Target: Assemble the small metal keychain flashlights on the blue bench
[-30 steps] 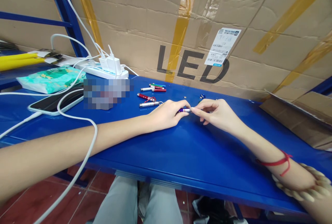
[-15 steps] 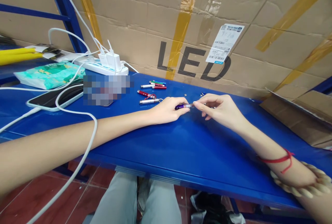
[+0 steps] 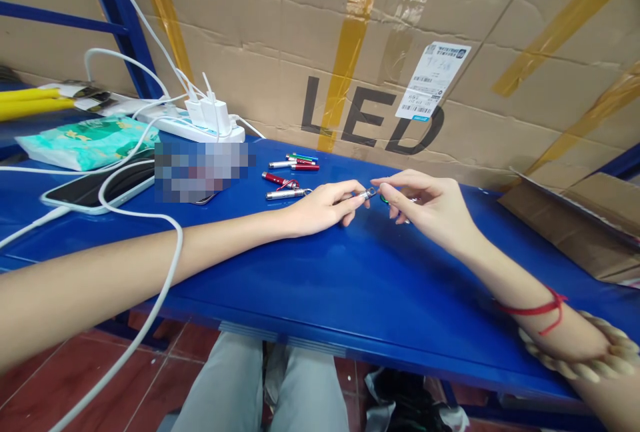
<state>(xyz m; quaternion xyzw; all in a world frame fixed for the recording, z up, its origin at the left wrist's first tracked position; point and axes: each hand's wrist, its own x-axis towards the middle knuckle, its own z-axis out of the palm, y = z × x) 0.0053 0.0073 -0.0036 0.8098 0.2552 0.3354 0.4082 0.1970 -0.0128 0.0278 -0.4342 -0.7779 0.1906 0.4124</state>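
Penlight (image 3: pixel 367 193) now tilted tip-up | left hand (image 3: pixel 327 207) pinching it | right hand (image 3: pixel 427 205) narrow, grip unclear, green piece (image 3: pixel 384 199) newly visible

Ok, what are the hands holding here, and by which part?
Left hand: a pen, by its body, ring end out. Right hand: something small; which part can't be told.

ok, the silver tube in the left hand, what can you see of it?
The silver tube is slim and round, shiny like metal, with a small loop at its exposed end and what may be faint marking on the barrel. The left hand pinches it between thumb and fingers, which hide the rest. It is over the blue table, loop toward the right hand; contact there is unclear.
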